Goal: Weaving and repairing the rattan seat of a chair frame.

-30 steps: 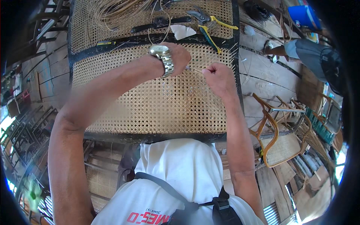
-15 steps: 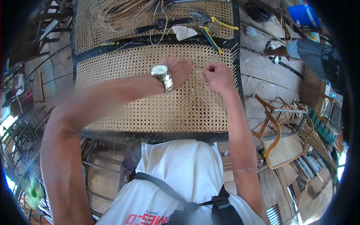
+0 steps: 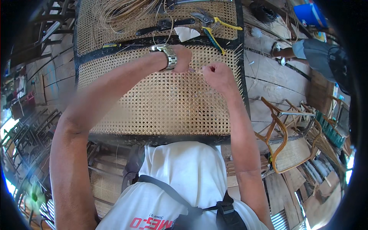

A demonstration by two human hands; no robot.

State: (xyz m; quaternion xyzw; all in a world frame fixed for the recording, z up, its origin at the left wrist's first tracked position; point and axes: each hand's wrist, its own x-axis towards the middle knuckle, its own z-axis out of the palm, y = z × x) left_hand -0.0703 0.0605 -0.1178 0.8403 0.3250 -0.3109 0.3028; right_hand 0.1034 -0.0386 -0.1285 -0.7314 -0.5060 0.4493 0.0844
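Observation:
A woven cane panel (image 3: 161,115) in a black frame lies in front of me, and both my hands are low over its upper part. My left hand (image 3: 181,57), with a metal watch (image 3: 166,57) at the wrist, is closed with its fingers turned down toward the weave; what they hold is hidden. Close by on the right, my right hand (image 3: 220,78) is curled in a pinch, thumb and forefinger together. A thin pale cane strand (image 3: 198,71) shows faintly at its fingertips, in the gap between the hands. Loose cane ends (image 3: 238,69) stick out along the panel's right edge.
Beyond my hands lie yellow-and-green-handled pruning shears (image 3: 213,32), a white scrap (image 3: 186,33), a black strap-like thing (image 3: 165,25), a small yellow-handled tool (image 3: 111,45) and a coil of cane strands (image 3: 115,15). A chair frame (image 3: 281,134) stands at right; another person's leg (image 3: 285,53) is beyond.
My left hand has moved up and slightly left, its wrist turning so the watch face tips away. My right hand has shifted slightly left, still pinched.

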